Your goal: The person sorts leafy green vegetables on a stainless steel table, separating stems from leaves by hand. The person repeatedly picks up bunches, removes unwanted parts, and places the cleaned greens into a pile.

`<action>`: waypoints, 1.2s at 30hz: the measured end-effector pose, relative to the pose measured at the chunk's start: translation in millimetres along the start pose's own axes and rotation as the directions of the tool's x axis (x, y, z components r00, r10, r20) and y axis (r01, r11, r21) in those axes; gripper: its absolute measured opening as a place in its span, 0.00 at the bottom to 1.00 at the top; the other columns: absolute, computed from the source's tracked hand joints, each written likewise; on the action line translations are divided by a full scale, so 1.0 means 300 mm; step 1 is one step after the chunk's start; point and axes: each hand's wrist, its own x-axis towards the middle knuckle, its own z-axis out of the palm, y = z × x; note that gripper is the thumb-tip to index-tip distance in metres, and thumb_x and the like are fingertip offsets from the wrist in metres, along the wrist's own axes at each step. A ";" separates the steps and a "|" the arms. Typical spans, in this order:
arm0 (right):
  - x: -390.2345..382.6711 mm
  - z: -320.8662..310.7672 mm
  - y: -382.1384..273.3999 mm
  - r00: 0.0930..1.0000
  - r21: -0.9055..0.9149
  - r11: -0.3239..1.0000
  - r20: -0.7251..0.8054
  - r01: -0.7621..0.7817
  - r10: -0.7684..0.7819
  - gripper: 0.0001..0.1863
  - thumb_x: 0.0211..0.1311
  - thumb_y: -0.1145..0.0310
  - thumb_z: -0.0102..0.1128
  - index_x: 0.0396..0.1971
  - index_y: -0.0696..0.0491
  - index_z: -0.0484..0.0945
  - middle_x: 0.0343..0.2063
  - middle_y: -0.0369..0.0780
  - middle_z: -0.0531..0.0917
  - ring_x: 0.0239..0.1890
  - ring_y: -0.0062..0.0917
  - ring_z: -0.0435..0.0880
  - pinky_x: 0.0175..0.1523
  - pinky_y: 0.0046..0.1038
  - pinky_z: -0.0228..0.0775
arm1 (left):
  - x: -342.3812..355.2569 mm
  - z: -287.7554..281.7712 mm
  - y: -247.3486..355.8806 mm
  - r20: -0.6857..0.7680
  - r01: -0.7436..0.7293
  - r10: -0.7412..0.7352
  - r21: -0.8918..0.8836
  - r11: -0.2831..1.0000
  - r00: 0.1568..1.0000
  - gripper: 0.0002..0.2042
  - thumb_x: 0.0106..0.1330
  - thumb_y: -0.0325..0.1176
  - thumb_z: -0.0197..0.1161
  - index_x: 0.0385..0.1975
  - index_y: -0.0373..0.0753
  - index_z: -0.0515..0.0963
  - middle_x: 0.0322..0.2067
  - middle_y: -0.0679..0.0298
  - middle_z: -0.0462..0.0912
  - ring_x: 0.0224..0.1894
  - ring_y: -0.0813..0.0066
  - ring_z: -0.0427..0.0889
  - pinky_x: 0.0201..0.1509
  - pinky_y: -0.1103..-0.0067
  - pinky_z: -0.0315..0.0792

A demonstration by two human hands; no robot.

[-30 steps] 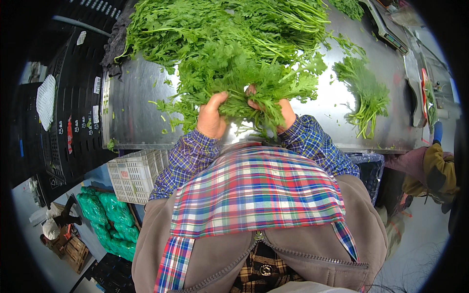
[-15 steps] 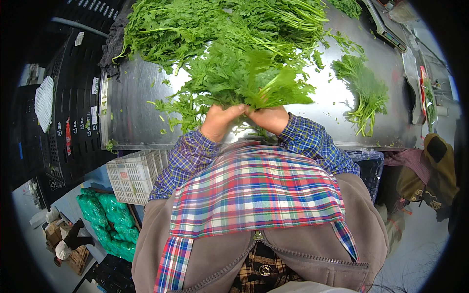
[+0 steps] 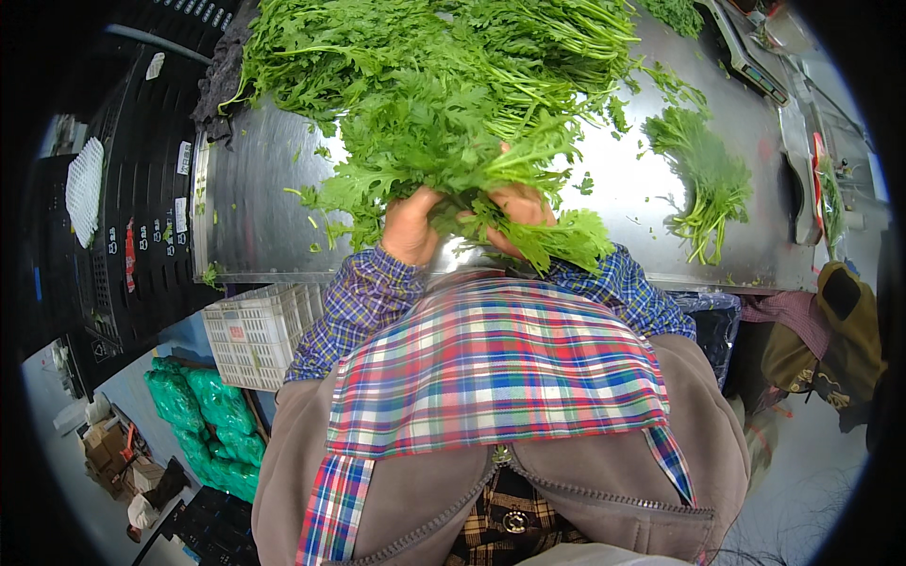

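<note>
My left hand (image 3: 412, 226) is closed around the stem end of a bunch of leafy greens (image 3: 415, 141), whose lobed leaves fan out away from me. Close beside it, my right hand (image 3: 519, 212) has its fingers curled on a sprig of greens (image 3: 562, 243) that hangs over the hand toward the right. Some leaves cover parts of its fingers. Both hands are just above the near edge of a metal table (image 3: 260, 212). Beyond them lies a large heap of the same greens (image 3: 330, 57), its stems pointing right.
A smaller bunch (image 3: 708, 179) lies apart on the right of the table, near a scale (image 3: 750, 71). Black crates (image 3: 146, 208) stand at the left. Below the table edge are a white crate (image 3: 255, 340) and green bags (image 3: 203, 415). A person (image 3: 142, 514) is at lower left.
My right hand has turned and opened a gap from the left hand, bringing a sprig down and toward me. The left hand keeps its grip on the bunch.
</note>
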 end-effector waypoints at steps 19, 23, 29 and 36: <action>0.041 -0.013 -0.034 0.871 0.605 0.741 -0.150 -0.293 0.467 0.33 0.51 0.66 0.68 0.55 0.61 0.62 0.49 0.43 0.74 0.50 0.26 0.73 0.54 0.26 0.66 | 0.011 -0.029 0.014 0.091 0.293 -0.284 -0.115 0.949 0.955 0.18 0.60 0.28 0.47 0.50 0.28 0.68 0.46 0.52 0.76 0.48 0.59 0.76 0.56 0.64 0.69; 0.028 -0.063 -0.007 0.905 0.719 0.565 0.223 -0.404 0.363 0.29 0.53 0.63 0.67 0.52 0.60 0.69 0.46 0.42 0.77 0.49 0.26 0.74 0.54 0.27 0.66 | 0.003 -0.030 0.012 0.086 0.250 -0.249 -0.012 0.968 0.965 0.18 0.58 0.26 0.48 0.49 0.27 0.70 0.46 0.53 0.77 0.49 0.60 0.75 0.55 0.66 0.70; 0.032 -0.053 0.060 0.897 0.738 0.533 0.429 -0.415 0.104 0.32 0.49 0.64 0.71 0.53 0.57 0.69 0.48 0.43 0.77 0.49 0.31 0.75 0.54 0.31 0.68 | -0.008 -0.032 0.056 0.811 -0.829 0.259 0.556 -0.063 0.524 0.17 0.50 0.13 0.53 0.40 0.38 0.75 0.42 0.54 0.79 0.44 0.57 0.78 0.47 0.70 0.71; -0.001 -0.036 0.065 0.905 0.907 -0.066 0.407 -0.417 -0.123 0.35 0.46 0.74 0.68 0.56 0.60 0.64 0.48 0.52 0.75 0.45 0.44 0.79 0.49 0.41 0.75 | -0.027 0.054 0.092 0.305 -0.108 -0.135 0.664 0.740 0.943 0.18 0.52 0.27 0.61 0.45 0.32 0.73 0.40 0.61 0.79 0.42 0.71 0.76 0.48 0.75 0.70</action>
